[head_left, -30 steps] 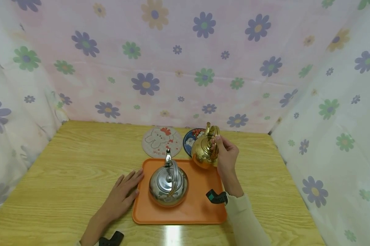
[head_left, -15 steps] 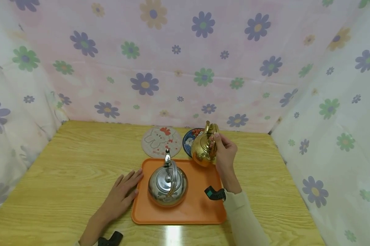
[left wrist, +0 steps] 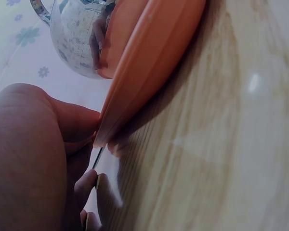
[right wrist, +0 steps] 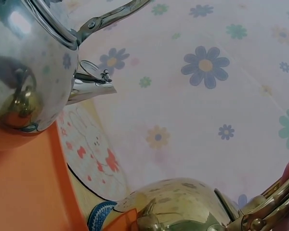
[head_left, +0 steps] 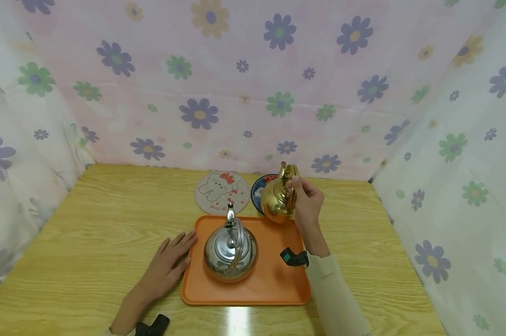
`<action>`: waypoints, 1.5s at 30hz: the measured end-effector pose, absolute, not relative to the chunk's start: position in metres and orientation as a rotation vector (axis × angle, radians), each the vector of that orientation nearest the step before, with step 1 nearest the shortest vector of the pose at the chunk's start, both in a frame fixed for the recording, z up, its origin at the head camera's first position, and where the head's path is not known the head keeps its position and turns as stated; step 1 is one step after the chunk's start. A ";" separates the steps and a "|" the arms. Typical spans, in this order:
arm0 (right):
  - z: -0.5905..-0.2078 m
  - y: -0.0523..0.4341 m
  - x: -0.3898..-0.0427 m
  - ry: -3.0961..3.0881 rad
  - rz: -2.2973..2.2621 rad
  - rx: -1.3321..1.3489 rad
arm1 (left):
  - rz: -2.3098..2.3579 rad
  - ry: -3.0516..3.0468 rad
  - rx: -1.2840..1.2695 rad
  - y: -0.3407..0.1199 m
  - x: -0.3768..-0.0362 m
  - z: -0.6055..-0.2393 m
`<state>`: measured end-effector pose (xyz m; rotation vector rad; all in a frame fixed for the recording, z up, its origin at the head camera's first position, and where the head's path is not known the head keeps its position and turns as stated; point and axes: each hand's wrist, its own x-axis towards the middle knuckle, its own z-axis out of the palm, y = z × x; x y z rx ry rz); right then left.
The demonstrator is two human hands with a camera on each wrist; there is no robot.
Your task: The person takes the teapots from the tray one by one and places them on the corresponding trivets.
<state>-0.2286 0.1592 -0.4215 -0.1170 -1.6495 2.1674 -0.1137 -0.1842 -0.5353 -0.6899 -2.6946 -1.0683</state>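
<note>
My right hand [head_left: 308, 203] grips the upright handle of a gold kettle [head_left: 272, 201] in the head view. The kettle covers much of a round blue coaster [head_left: 256, 196] and overlaps the far right corner of an orange tray [head_left: 274, 284]. Whether its base touches anything is hidden. At the tray's left side, my left hand [head_left: 167, 263] lies with fingers extended; its fingertips touch the rim, seen also in the left wrist view beside the tray wall [left wrist: 144, 72]. A silver kettle [head_left: 230, 254] stands upright on the tray, spout pointing away from me.
Behind the tray lies a round pale coaster [head_left: 221, 193] with a rabbit picture, left of the blue one. Everything sits on a wood-grain table [head_left: 110, 219]. Flowered cloth [head_left: 244, 93] hangs along the back and both sides.
The right hand has carried the gold kettle slightly away from me, off the tray's far edge and further over the blue coaster. Left hand, tray and silver kettle stay put.
</note>
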 end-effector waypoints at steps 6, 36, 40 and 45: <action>-0.421 0.157 -0.235 -1.643 2.177 -0.096 | -1.066 -2.687 -0.687 -0.185 -0.114 -0.535; -0.435 0.156 -0.256 -1.651 2.178 0.009 | -1.072 -2.696 -0.683 -0.187 -0.113 -0.534; -0.437 0.157 -0.258 -1.654 2.188 0.004 | -1.074 -2.687 -0.686 -0.187 -0.112 -0.534; -0.438 0.159 -0.260 -1.670 2.185 -0.002 | -1.075 -2.666 -0.698 -0.185 -0.113 -0.536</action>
